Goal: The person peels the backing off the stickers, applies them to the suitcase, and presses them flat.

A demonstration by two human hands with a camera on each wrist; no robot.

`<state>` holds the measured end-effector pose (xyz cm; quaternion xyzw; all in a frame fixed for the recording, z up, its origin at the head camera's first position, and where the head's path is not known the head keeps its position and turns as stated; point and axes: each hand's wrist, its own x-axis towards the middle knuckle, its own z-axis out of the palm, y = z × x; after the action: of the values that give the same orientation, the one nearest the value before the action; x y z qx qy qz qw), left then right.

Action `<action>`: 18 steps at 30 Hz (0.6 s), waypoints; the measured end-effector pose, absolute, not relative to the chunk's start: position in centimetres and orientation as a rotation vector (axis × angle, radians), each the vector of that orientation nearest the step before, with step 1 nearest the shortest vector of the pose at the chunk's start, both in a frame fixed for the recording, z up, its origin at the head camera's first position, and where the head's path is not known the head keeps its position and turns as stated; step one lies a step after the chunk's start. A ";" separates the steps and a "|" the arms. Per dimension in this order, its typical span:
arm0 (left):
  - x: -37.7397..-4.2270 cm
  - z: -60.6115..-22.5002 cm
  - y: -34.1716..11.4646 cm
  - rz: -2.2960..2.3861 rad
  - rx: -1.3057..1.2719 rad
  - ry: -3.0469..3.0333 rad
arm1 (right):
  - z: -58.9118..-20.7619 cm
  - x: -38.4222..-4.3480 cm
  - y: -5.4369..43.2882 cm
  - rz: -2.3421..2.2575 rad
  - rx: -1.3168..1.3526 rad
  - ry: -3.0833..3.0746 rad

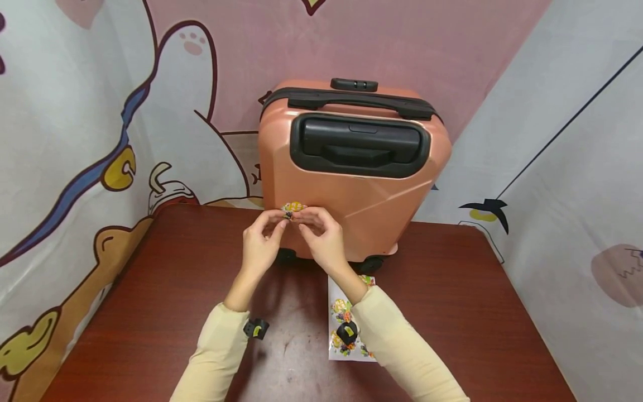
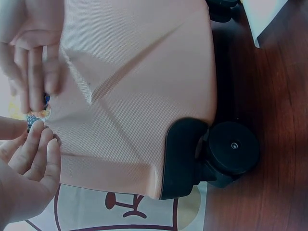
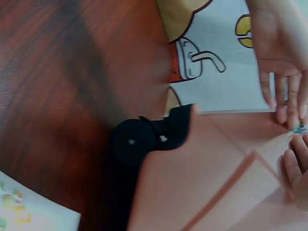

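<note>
A small colourful fruit-patterned sticker [image 1: 293, 207] is held up by both hands before the lower left of the front of an orange suitcase [image 1: 326, 195]. My left hand [image 1: 259, 241] pinches its left side between thumb and fingers. On the other side, the right hand [image 1: 325, 239] pinches it the same way. In the left wrist view the sticker [image 2: 40, 114] shows partly between the two sets of fingertips, close over the ribbed shell. Fingers hide much of it in the right wrist view.
A white sheet of similar fruit stickers [image 1: 337, 347] lies on the dark red table [image 1: 442, 312], partly under the right forearm. The suitcase stands upright on black wheels [image 2: 233, 147] at the back of the table. A cartoon-printed cloth [image 1: 241, 61] hangs behind and at both sides.
</note>
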<state>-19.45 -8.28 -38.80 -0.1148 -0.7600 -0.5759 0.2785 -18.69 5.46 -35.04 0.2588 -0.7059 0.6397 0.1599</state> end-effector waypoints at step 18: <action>-18.1 -36.8 -7.9 -1.589 -0.299 -2.068 | -34.0 -18.7 5.4 1.848 0.795 -2.023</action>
<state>-18.11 -7.88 -36.81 -0.1100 -0.7617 -0.5852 0.2555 -18.70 5.35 -33.98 0.2756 -0.7018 0.6410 0.1437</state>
